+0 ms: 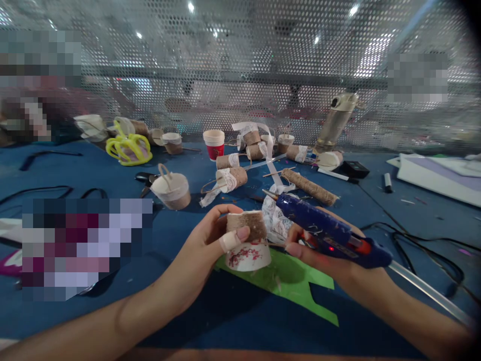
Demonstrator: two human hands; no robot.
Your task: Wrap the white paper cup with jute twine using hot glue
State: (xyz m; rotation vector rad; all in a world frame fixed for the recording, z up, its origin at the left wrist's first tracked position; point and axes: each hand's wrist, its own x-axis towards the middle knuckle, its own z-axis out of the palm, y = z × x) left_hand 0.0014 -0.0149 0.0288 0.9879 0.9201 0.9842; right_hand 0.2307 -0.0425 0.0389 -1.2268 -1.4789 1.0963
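Observation:
My left hand point(218, 240) is closed around a paper cup point(248, 258) turned bottom up, its upper half wrapped in brown twine and its lower part white with pink blossoms. A bandage circles the thumb. In my right hand point(311, 250) is a blue hot glue gun point(319, 220) with a red light on, its nozzle pointing up and left above the cup. A clear glue stick point(428, 291) sticks out of its back. A strand of twine seems to run from the cup to my right fingers. Green paper point(300, 286) lies beneath, and white lace point(276, 218) lies just behind the cup.
Behind my hands lie a twine roll point(310, 186), several twine-wrapped cups point(233, 178), stacked red cups point(214, 145) and a small basket point(173, 190). A yellow crown-shaped piece point(130, 150) is at left. Black cables point(424, 240) cross the right side. A bottle point(336, 120) stands near the mesh screen point(240, 60).

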